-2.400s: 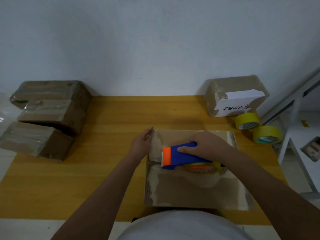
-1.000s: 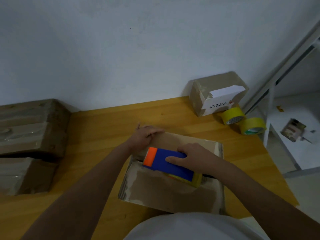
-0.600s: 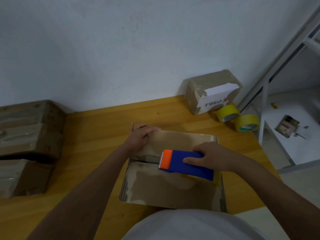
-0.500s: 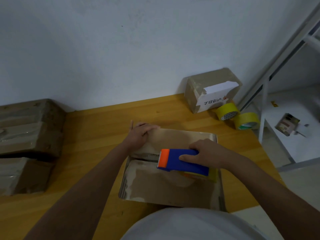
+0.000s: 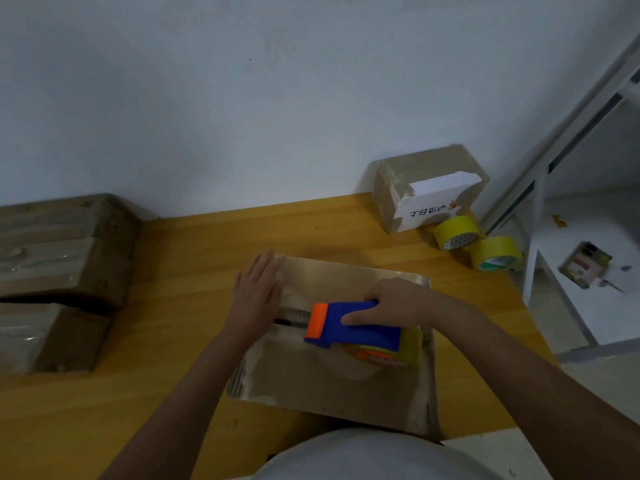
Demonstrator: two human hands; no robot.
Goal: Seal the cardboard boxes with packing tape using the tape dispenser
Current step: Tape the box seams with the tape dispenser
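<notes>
Yellow wooden table (image 5: 194,386) carried the cardboard box (image 5: 332,382). Right hand (image 5: 398,301) gripped the tape dispenser (image 5: 353,329) on the flap seam (image 5: 292,313), which ran leftward from it; left hand (image 5: 258,292) lay flat at the seam's left end.

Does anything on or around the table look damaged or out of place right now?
Yes. The white label on the far box looks torn and ragged along its top edge. The box being taped lies askew to the table, its left edge frayed, showing corrugation.
</notes>
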